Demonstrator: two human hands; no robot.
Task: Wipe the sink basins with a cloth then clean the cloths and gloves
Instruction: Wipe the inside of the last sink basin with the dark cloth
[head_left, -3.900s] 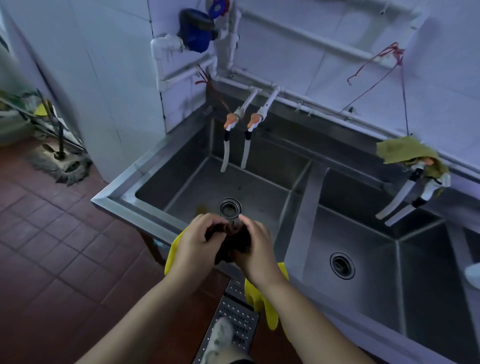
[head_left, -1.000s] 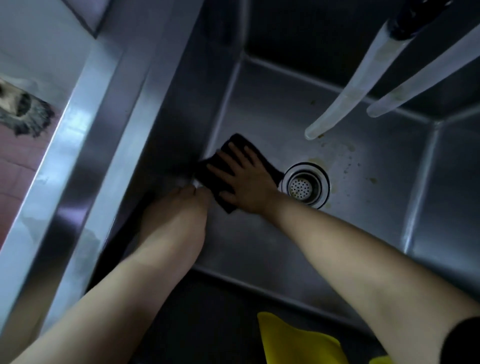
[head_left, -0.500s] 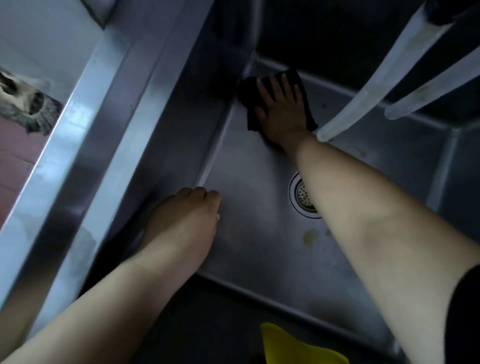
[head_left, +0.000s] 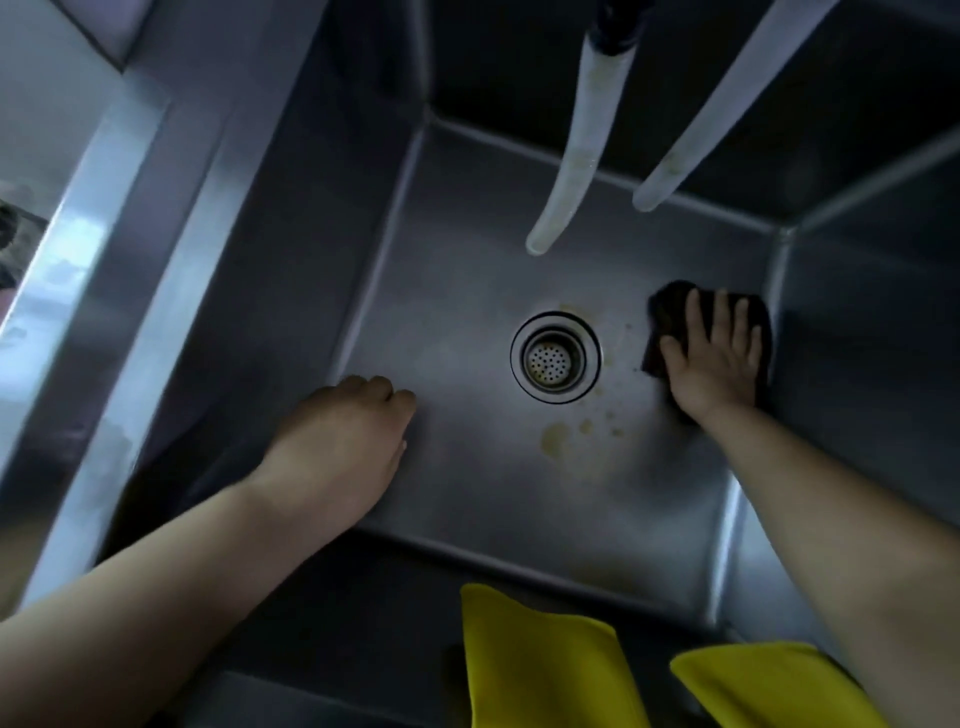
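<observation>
While both arms reach down into the steel sink basin (head_left: 467, 493), the right hand (head_left: 714, 358) lies flat with its fingers spread, pressing a dark cloth (head_left: 662, 306) onto the basin floor hard against the right wall. That cloth sits to the right of the round drain (head_left: 555, 357), apart from it, with a few yellowish stains (head_left: 558, 434) on the metal between drain and near wall. The left hand (head_left: 343, 441) rests on the floor near the left wall, its fingers curled under and holding nothing that I can make out, though the fingertips are hidden from where I stand. Two pale hoses (head_left: 576, 156) hang down from above the far side, their open ends clear of the floor. On the near rim two yellow gloves (head_left: 524, 660) lie draped side by side, the right-hand one partly behind the right forearm.
</observation>
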